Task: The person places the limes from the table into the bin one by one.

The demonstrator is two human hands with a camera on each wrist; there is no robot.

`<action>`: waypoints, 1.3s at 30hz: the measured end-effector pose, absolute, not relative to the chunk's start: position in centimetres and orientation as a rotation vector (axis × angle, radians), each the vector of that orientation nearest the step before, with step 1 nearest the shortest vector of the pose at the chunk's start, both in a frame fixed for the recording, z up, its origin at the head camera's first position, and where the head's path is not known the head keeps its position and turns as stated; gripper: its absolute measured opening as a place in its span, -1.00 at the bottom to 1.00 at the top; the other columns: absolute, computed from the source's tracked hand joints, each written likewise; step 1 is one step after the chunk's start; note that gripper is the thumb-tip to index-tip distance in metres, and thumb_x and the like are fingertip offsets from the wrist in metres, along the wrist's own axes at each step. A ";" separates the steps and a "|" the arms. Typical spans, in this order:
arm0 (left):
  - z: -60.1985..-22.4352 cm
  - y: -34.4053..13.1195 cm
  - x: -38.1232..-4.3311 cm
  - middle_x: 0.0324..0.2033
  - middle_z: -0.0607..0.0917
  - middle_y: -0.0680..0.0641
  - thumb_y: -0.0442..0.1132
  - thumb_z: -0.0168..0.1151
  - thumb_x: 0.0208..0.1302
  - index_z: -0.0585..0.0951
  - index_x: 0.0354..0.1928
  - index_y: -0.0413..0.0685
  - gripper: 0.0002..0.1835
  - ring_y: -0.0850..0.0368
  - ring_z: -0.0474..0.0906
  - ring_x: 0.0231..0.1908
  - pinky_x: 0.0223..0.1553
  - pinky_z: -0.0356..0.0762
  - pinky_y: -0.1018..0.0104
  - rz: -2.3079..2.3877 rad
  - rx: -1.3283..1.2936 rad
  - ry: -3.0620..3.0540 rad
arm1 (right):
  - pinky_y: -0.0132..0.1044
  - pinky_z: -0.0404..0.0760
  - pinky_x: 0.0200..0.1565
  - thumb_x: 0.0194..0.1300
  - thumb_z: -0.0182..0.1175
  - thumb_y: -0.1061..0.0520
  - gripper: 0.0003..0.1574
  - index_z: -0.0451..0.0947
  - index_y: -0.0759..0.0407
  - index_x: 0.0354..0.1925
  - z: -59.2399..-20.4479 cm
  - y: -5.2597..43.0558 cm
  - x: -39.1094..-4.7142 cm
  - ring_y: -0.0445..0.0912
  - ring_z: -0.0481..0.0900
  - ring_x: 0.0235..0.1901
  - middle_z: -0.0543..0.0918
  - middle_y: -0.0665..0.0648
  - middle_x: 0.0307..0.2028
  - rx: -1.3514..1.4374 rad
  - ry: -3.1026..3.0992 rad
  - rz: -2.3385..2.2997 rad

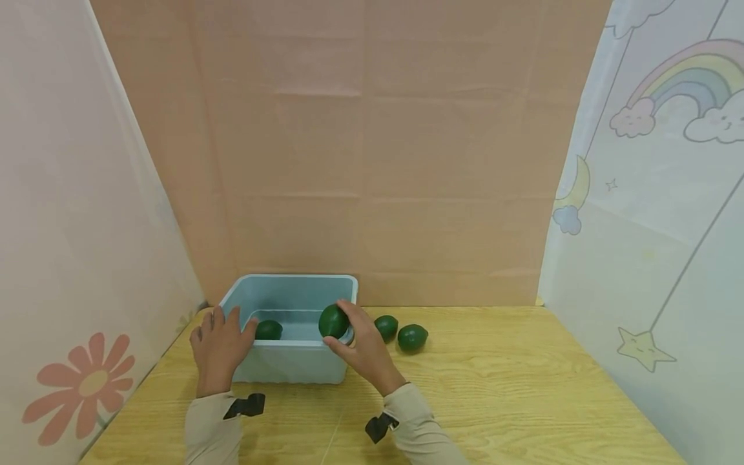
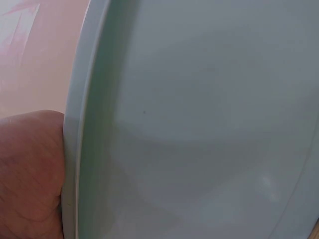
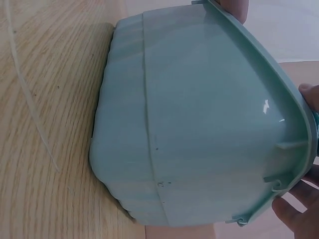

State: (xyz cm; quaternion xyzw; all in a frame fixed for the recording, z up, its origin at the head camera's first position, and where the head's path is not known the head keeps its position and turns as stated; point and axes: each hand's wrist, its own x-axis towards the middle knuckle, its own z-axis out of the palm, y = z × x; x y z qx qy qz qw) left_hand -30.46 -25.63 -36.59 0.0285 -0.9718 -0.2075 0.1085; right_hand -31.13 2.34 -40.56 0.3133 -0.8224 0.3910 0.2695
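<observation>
A pale blue plastic bin (image 1: pixel 287 361) stands on the wooden table, and its outer wall (image 3: pixel 209 119) fills much of the right wrist view. My left hand (image 1: pixel 221 345) rests on its front left corner with fingers spread over the rim (image 2: pixel 75 149). In my right hand (image 1: pixel 366 349), a dark green lime (image 1: pixel 333 321) is pinched between thumb and fingers, over the front right corner of the bin. Another lime (image 1: pixel 269 330) lies inside on the left. Just right of the bin, two more limes (image 1: pixel 386 328) (image 1: pixel 413 338) sit on the table.
The yellowish wood table (image 1: pixel 494 387) extends to the right and front. A brown sheet (image 1: pixel 372 161) hangs behind it. Printed white sheets (image 1: pixel 116 226) (image 1: pixel 645 258) border both sides.
</observation>
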 end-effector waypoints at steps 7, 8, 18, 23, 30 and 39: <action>-36.8 -25.7 -30.6 0.42 0.01 -0.55 0.11 -0.10 0.51 0.22 0.44 -0.37 -0.27 -0.49 -0.19 0.43 0.27 -0.18 -0.46 -0.604 0.091 -2.861 | 0.01 0.49 0.24 0.33 0.33 -0.08 -0.13 0.26 0.23 0.44 -40.7 2.2 -30.9 0.09 0.38 0.35 0.41 0.21 0.37 0.829 -2.248 1.057; -36.8 -25.7 -30.5 0.42 0.01 -0.55 0.10 -0.09 0.51 0.23 0.44 -0.37 -0.27 -0.49 -0.19 0.43 0.27 -0.19 -0.46 -0.605 0.091 -2.860 | 0.02 0.47 0.26 0.34 0.33 -0.08 -0.12 0.26 0.21 0.45 -40.7 2.2 -30.9 0.08 0.37 0.36 0.41 0.20 0.38 0.825 -2.255 1.060; -37.0 -25.5 -30.7 0.44 -0.05 -0.57 0.10 -0.13 0.52 0.21 0.44 -0.39 -0.26 -0.50 -0.24 0.44 0.28 -0.23 -0.46 -0.616 0.089 -2.872 | 0.09 0.44 0.27 0.38 0.28 -0.03 -0.20 0.28 0.20 0.45 -40.8 2.2 -30.8 0.11 0.37 0.36 0.44 0.19 0.35 0.811 -2.245 1.074; -37.3 -25.4 -30.7 0.43 -0.02 -0.57 0.10 -0.13 0.52 0.23 0.43 -0.40 -0.27 -0.50 -0.22 0.44 0.28 -0.23 -0.47 -0.619 0.090 -2.850 | 0.09 0.44 0.26 0.39 0.27 -0.02 -0.22 0.28 0.21 0.44 -40.9 2.3 -30.8 0.11 0.39 0.34 0.45 0.20 0.34 0.821 -2.227 1.049; -37.3 -25.4 -30.7 0.41 0.00 -0.57 0.09 -0.13 0.51 0.24 0.42 -0.41 -0.28 -0.51 -0.20 0.42 0.27 -0.21 -0.47 -0.604 0.079 -2.837 | 0.07 0.46 0.26 0.38 0.28 0.00 -0.23 0.30 0.21 0.42 -40.9 2.3 -30.9 0.10 0.41 0.33 0.46 0.19 0.33 0.830 -2.206 1.027; -37.2 -25.4 -30.9 0.42 -0.01 -0.57 0.05 -0.10 0.50 0.24 0.42 -0.38 -0.31 -0.50 -0.21 0.43 0.28 -0.22 -0.46 -0.597 0.085 -2.848 | 0.06 0.45 0.26 0.39 0.28 -0.01 -0.25 0.31 0.19 0.42 -40.9 2.3 -31.2 0.10 0.40 0.34 0.46 0.19 0.33 0.827 -2.202 1.032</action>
